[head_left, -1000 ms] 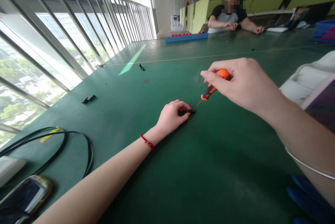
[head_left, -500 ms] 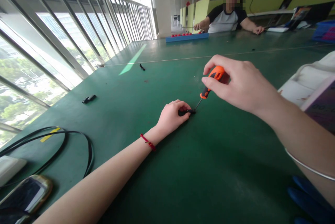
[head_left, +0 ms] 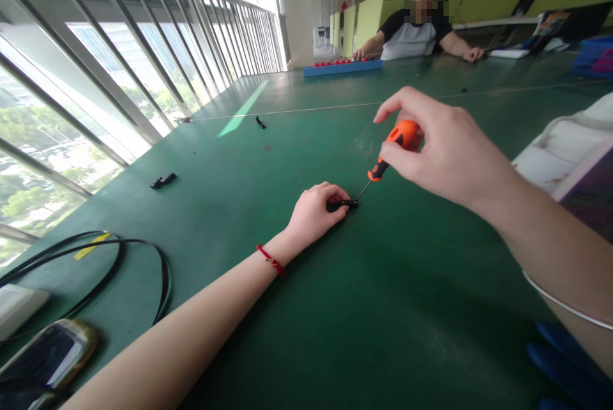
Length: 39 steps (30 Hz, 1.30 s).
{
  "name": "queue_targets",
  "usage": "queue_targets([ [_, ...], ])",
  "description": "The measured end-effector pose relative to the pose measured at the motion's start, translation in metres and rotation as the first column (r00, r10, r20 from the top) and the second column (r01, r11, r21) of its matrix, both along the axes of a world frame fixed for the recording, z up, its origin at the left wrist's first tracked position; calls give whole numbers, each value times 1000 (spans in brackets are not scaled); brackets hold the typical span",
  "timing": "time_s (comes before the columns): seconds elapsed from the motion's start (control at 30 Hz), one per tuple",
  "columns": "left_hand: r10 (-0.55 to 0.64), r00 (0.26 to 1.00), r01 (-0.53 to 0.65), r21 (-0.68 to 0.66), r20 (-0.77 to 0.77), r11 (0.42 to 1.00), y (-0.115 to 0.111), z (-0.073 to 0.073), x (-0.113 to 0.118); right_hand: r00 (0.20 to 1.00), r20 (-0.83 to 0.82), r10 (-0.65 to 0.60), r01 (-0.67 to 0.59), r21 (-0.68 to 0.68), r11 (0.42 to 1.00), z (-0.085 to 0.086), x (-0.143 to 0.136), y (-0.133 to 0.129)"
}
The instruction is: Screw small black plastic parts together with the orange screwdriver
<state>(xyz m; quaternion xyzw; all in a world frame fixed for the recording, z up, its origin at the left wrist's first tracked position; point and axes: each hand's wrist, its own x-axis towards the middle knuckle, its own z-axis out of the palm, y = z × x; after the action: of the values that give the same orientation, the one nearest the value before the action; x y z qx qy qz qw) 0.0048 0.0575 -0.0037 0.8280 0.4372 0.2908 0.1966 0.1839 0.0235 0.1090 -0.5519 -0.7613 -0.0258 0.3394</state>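
Note:
My left hand rests on the green table, its thumb and fingers closed round a small black part whose exact kind I cannot make out. At the right end of that part stands the tip of a screwdriver with an orange and black handle, tilted up to the right. My right hand has the handle between the thumb and the curled fingers, while the index finger is lifted off it. Some of the handle is hidden by the hand.
Small black pieces lie to the left. A black cable loops beside a phone. Blue gloves are at the lower right. Across the table sits a person by a blue rack with red parts.
My right index finger has lifted off the screwdriver handle, and the handle has shifted slightly right. The left hand has stayed still. The person opposite has lowered a hand to the blue rack.

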Motion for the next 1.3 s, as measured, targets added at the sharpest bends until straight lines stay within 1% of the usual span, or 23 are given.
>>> queue_targets([
  [0.13,1,1000,-1,-2,-4,1000,0,1,0,999,44,-31,31,-8,999,1,0,0],
  [0.3,0,1000,0,-4,0,1000,0,1,0,998,47,-48,49,-20,999,1,0,-1],
  [0.47,0,1000,0,-1,-1,1000,0,1,0,999,37,-18,19,-25,1000,0,1,0],
  [0.73,-3,1000,3,-1,-5,1000,0,2,0,998,61,-18,19,-18,1000,-1,2,1],
  [0.93,0,1000,0,7,-1,1000,-1,0,0,999,37,-18,18,-2,1000,-1,1,2],
  [1.07,-2,1000,2,3,-4,1000,-1,1,0,998,54,-10,9,8,1000,-1,1,1],
  [1.3,-1,1000,1,-3,-9,1000,-1,1,0,1000,15,24,-24,18,1000,-2,0,1],
])
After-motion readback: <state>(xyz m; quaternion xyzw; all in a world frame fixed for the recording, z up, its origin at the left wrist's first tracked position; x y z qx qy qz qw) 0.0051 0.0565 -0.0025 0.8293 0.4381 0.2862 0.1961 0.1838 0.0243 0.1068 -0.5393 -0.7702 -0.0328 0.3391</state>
